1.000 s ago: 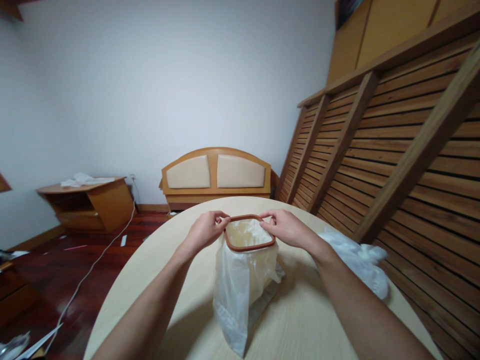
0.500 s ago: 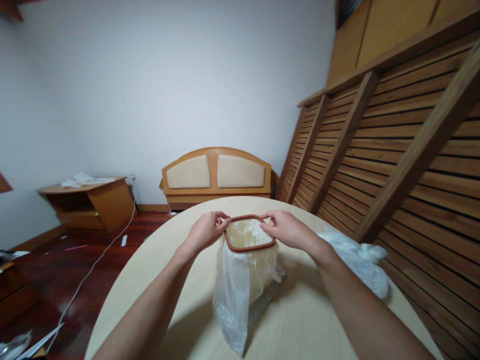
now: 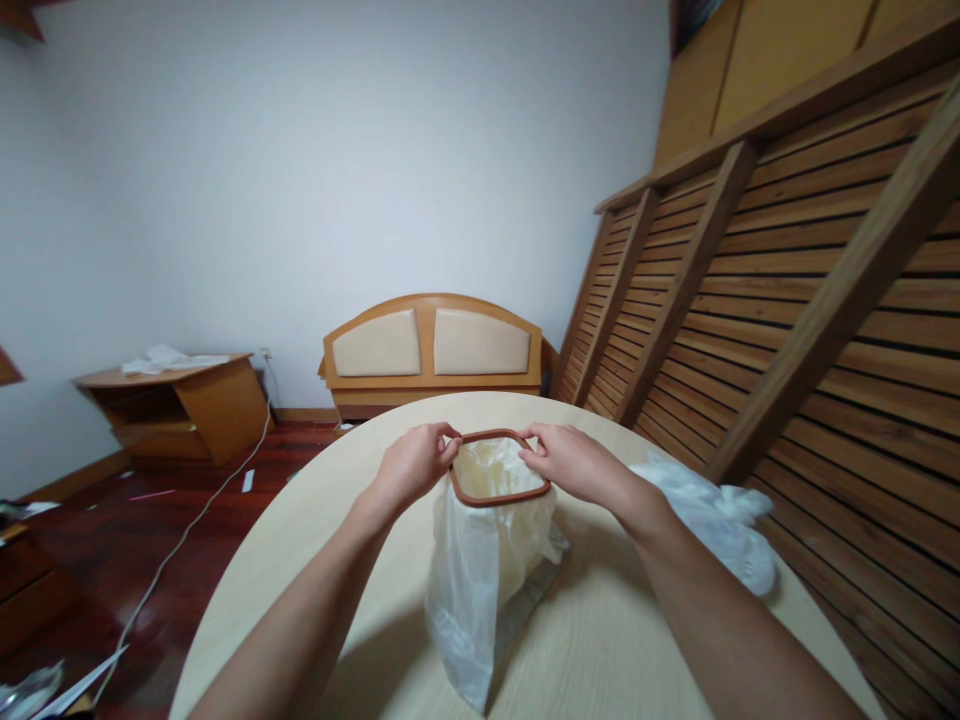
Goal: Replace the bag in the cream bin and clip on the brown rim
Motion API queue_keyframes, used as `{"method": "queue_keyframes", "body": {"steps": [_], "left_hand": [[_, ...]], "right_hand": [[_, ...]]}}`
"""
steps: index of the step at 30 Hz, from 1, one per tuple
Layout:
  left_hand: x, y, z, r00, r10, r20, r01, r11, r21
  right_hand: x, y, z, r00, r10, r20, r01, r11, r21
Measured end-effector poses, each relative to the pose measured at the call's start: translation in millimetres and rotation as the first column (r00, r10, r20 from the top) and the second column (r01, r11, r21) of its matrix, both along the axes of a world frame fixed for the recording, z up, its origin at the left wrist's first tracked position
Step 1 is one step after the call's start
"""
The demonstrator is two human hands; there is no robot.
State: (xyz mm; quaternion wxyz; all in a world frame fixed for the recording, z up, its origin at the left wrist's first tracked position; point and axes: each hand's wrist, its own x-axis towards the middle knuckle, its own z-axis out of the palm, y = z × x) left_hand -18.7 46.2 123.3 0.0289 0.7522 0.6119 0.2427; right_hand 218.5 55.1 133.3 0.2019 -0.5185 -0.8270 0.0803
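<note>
A small bin stands on the round pale wooden table (image 3: 322, 560), lined with a thin white plastic bag (image 3: 469, 590) that hangs down its outside. A brown rim ring (image 3: 499, 497) sits on top of the bin over the bag. My left hand (image 3: 411, 464) pinches the ring's far left corner, fingers closed. On the far right corner, my right hand (image 3: 571, 460) grips the ring in the same way. The bin's body is mostly hidden by the bag.
A heap of white plastic bags (image 3: 712, 520) lies on the table to the right, beside a leaning slatted wooden frame (image 3: 787, 300). Beyond the table are a padded headboard (image 3: 433, 350), a low wooden cabinet (image 3: 176, 405) and a cable on the dark floor.
Both hands stay on the brown ring with only slight shifts of the fingers. The ring and bag look the same.
</note>
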Motion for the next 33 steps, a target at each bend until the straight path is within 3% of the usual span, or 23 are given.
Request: {"method": "queue_keyframes", "body": {"steps": [9, 13, 16, 19, 23, 33], "left_hand": [[3.5, -5.2, -0.2, 0.997, 0.022, -0.079, -0.015, 0.996, 0.091], [-0.6, -6.2, 3.1, 0.978, -0.209, -0.023, 0.21, 0.967, 0.144], [-5.6, -9.1, 6.4, 0.913, -0.4, 0.076, 0.398, 0.917, 0.035], [-9.4, -11.4, 6.8, 0.874, -0.446, 0.194, 0.471, 0.875, -0.113], [-10.8, -10.2, 3.2, 0.851, -0.445, 0.279, 0.501, 0.848, -0.175], [-10.0, -9.3, 1.1, 0.839, -0.449, 0.308, 0.521, 0.826, -0.217]], "right_hand": [[-4.1, -10.6, 3.2, 0.988, -0.037, 0.151, 0.033, 0.999, 0.029], [-1.7, -5.6, 0.0, 0.997, 0.003, 0.074, -0.013, 0.991, 0.13], [-0.7, 2.4, -4.6, 0.99, 0.127, -0.058, -0.115, 0.977, 0.181], [-1.1, 8.0, -8.8, 0.95, 0.272, -0.156, -0.263, 0.962, 0.074], [-2.0, 9.4, -11.6, 0.898, 0.393, -0.197, -0.413, 0.908, -0.074], [-1.1, 14.6, -18.6, 0.918, 0.369, -0.148, -0.39, 0.906, -0.161]]}}
